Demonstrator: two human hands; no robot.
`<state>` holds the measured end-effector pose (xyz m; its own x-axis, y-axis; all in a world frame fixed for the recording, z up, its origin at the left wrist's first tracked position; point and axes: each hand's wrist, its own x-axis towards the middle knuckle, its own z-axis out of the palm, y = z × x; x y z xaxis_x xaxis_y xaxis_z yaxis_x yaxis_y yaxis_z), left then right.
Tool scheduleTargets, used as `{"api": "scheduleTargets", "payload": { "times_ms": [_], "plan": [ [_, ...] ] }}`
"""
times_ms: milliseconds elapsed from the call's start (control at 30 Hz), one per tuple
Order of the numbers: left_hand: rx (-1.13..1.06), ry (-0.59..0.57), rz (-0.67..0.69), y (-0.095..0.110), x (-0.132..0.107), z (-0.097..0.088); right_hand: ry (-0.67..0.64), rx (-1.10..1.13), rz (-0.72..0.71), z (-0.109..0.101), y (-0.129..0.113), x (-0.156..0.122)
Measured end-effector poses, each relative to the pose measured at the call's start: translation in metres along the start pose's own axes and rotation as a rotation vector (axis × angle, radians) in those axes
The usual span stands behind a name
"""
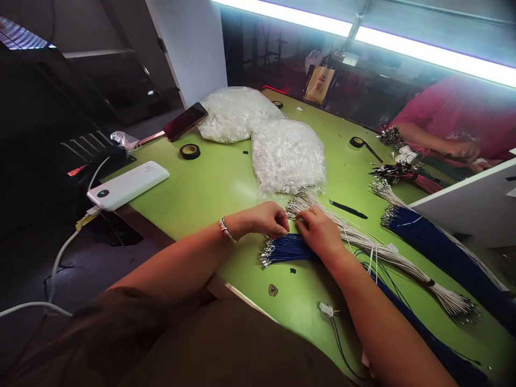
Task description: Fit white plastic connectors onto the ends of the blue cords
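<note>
My left hand (271, 218) is closed in a pinch just above the terminal ends of a blue wire bundle (288, 249); whatever sits between its fingertips is too small to make out. Close beside it, my right hand (321, 232) has its fingers curled together, its palm over the blue wires. Its fingertips are by the metal-tipped end of a white wire bundle (358, 234), and what they pinch is hidden. A white connector with dark wires (327, 309) lies nearer my body.
Two clear bags of white connectors (288, 153) stand behind my hands on the green table (217, 183). Around them lie black tape (190, 151), a white power bank (128, 185), a phone (185, 121), a dark blade (348, 208) and more blue wires (435, 242). A co-worker (443, 123) sits opposite.
</note>
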<state>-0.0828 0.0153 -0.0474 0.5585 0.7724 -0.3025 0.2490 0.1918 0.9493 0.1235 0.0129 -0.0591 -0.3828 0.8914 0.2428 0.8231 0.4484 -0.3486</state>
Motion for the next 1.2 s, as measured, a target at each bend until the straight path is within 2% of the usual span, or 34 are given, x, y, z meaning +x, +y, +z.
{"api": "scheduleTargets", "payload": {
  "times_ms": [100,167,233,333,467,600,700,800,900,1000,1100,1200],
  "plan": [
    [0.009,-0.009,0.016,0.002,-0.002,0.002,-0.038,-0.105,0.024,0.004,-0.002,0.003],
    [0.007,0.046,0.041,0.005,-0.002,0.004,-0.04,-0.085,0.009,0.002,-0.004,0.003],
    [-0.004,0.097,0.077,0.008,-0.003,0.006,-0.003,-0.057,-0.013,-0.003,-0.005,0.003],
    [-0.032,0.075,0.12,0.014,-0.004,0.008,0.073,0.006,-0.031,-0.01,-0.003,0.002],
    [-0.04,0.026,0.098,0.02,-0.007,0.012,0.041,0.305,0.028,-0.015,0.004,0.004],
    [-0.054,0.12,0.086,0.019,-0.006,0.017,0.135,0.726,0.23,-0.015,0.008,0.008],
    [-0.139,0.213,0.067,0.015,-0.001,0.02,0.156,0.865,0.263,-0.013,0.008,0.01],
    [-0.199,0.265,0.071,0.012,0.003,0.022,0.163,0.784,0.238,-0.009,0.007,0.009],
    [-0.185,0.223,0.049,0.012,0.003,0.023,0.128,0.641,0.226,-0.006,0.005,0.009],
    [-0.139,0.189,0.031,0.015,0.002,0.023,0.072,0.418,0.156,-0.009,0.003,0.01],
    [-0.125,0.179,0.025,0.018,0.001,0.022,0.115,0.183,0.071,-0.017,-0.003,0.011],
    [-0.137,0.207,0.01,0.018,0.001,0.022,0.168,0.262,0.065,-0.02,-0.007,0.011]
  ]
}}
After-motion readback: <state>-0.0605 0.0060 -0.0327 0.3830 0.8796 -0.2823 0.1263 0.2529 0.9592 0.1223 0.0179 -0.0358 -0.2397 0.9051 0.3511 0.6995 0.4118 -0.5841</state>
